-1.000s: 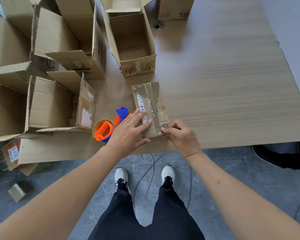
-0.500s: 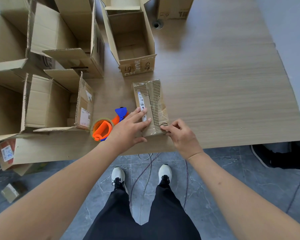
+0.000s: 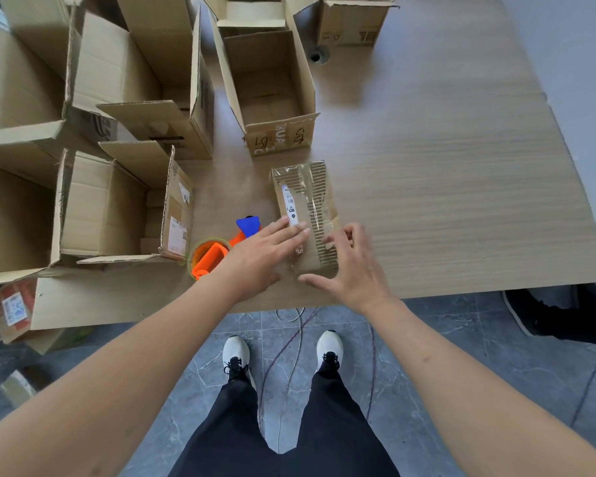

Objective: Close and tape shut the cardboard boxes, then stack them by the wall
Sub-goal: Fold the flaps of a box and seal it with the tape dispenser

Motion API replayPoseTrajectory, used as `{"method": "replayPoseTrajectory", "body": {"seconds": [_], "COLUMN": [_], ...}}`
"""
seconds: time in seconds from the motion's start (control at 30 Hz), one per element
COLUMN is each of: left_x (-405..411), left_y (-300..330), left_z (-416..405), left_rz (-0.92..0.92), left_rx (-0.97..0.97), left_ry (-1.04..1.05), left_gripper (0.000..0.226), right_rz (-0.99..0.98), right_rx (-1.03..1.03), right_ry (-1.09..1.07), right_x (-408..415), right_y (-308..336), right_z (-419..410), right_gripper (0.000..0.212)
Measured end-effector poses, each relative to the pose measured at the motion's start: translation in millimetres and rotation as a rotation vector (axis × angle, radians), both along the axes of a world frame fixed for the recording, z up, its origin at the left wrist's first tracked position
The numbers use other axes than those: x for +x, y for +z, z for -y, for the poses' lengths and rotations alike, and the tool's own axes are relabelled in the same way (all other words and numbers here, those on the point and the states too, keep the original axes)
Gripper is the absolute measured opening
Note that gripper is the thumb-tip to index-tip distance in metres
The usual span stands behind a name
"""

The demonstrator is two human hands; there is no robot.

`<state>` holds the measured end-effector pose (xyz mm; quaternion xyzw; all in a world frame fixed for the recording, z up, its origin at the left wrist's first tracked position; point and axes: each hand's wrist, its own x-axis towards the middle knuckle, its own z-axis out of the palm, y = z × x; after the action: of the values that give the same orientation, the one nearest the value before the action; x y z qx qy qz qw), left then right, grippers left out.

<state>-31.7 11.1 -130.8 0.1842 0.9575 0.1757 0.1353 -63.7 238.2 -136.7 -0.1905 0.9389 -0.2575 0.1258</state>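
A small closed cardboard box (image 3: 303,204), wrapped in clear tape with a white label, lies near the table's front edge. My left hand (image 3: 258,259) rests on its left side with straight fingers. My right hand (image 3: 350,266) is spread over its near right corner, fingers relaxed and thumb stretched out toward the left. An orange and blue tape dispenser (image 3: 214,251) sits just left of the small box, partly hidden under my left wrist.
Several open cardboard boxes (image 3: 269,87) crowd the left and back of the wooden table (image 3: 444,187). Another open box (image 3: 353,22) stands at the far edge beside a cable hole (image 3: 318,56). A grey wall (image 3: 572,63) runs along the right. A dark shoe (image 3: 530,315) is on the floor.
My right hand let go of its pinch at the box's near right edge and spread open over that corner. My left hand stayed flat on the box.
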Motion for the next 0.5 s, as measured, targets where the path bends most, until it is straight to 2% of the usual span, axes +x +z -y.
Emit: {"method": "replayPoseTrajectory", "body": {"seconds": [0.1,0.17,0.3,0.5], "left_x": [6.8,9.8,11.1,1.7], "left_y": [-0.5,-2.0,-2.9,10.5], "left_z": [7.9,13.8,24.6,34.2], "left_rz": [-0.051,-0.070,-0.099,-0.053], "left_rx": [0.008,-0.033,-0.111,-0.144], "left_ry": [0.069,0.138,0.210,0.252], "left_gripper": [0.087,0.082,0.073,0.065], "right_rz": [0.033,0.048,0.086,0.116], "right_rx": [0.154,0.223,0.336,0.286], "right_ry": [-0.071,-0.128,-0.196,-0.225], "right_x": [2.7,4.6,7.0,0.9], "right_y": [3.9,1.8,-2.5,16.4], "right_z": [30.4,48.9,69.6,73.4], "right_gripper": [0.119,0.126,0.120,0.107]}}
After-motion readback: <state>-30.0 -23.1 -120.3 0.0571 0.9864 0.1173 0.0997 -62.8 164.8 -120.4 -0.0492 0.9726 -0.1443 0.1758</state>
